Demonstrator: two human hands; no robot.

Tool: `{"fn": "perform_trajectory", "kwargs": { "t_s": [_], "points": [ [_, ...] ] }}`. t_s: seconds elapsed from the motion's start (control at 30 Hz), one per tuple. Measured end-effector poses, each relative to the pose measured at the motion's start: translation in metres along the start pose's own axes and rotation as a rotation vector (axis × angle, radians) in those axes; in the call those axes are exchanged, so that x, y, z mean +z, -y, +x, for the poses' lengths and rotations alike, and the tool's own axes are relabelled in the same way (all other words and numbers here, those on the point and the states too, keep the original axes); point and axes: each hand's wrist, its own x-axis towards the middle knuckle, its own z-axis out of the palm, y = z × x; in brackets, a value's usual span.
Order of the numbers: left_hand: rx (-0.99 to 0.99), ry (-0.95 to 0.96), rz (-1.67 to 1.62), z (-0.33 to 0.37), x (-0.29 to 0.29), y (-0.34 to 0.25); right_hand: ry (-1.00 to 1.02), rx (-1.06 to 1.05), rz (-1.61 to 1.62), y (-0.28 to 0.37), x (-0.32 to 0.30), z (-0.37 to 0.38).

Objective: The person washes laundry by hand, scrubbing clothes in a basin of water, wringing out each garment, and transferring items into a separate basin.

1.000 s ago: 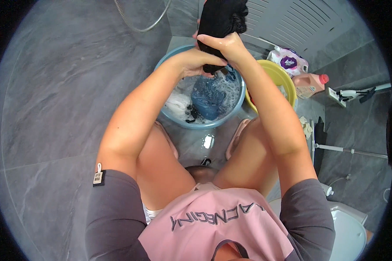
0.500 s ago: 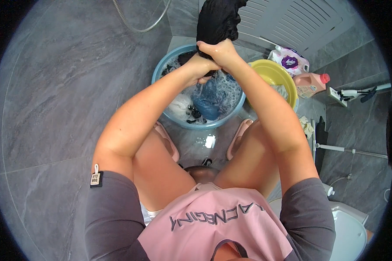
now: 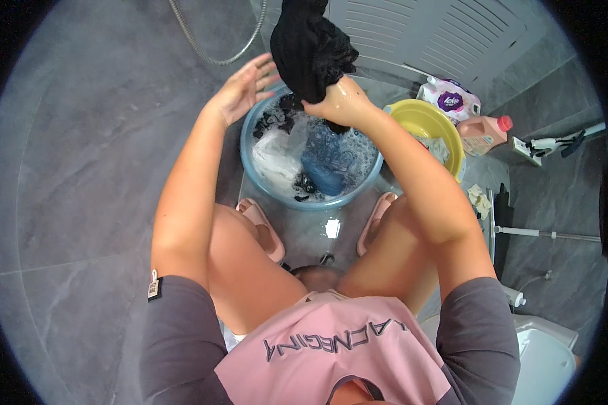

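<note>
A bunched wet black garment [image 3: 309,54] is held up over the far side of a blue basin [image 3: 250,162]. My right hand [image 3: 344,101] is closed round its lower part. To the left of the cloth, my left hand [image 3: 246,88] is off it, with the fingers spread and nothing in them. Foamy water fills the basin. In it lie a white cloth [image 3: 273,158], a blue cloth [image 3: 324,165] and some dark pieces. What kind of garment the black one is, I cannot tell.
A yellow basin [image 3: 422,108] with pale cloth in it stands right of the blue one. Behind it are a white package [image 3: 439,94] and a pink bottle with a red cap [image 3: 485,133]. A metal shower hose [image 3: 209,57] hangs at the back left. A white toilet [image 3: 544,358] is at the lower right.
My left hand has let go of the black garment and moved left, its fingers opening out. The garment has shifted a little left in my right hand.
</note>
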Motion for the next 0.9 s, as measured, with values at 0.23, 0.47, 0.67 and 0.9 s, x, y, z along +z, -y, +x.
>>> {"fn": "perform_trajectory", "kwargs": {
  "t_s": [0.23,0.47,0.67,0.9],
  "points": [
    [0.258,-0.481,-0.115,-0.003,0.046,-0.038,0.427,-0.084,-0.431,0.005,0.001,-0.017],
    [0.426,-0.22,-0.215,-0.002,0.05,-0.052,0.083,0.395,0.996,0.003,-0.008,-0.006],
    [0.355,-0.297,-0.25,0.008,0.068,-0.046,-0.188,0.495,0.956,-0.025,-0.003,0.001],
    [0.397,-0.011,-0.499,0.004,0.069,-0.056,-0.337,0.437,1.148,-0.026,-0.014,0.017]
  ]
}}
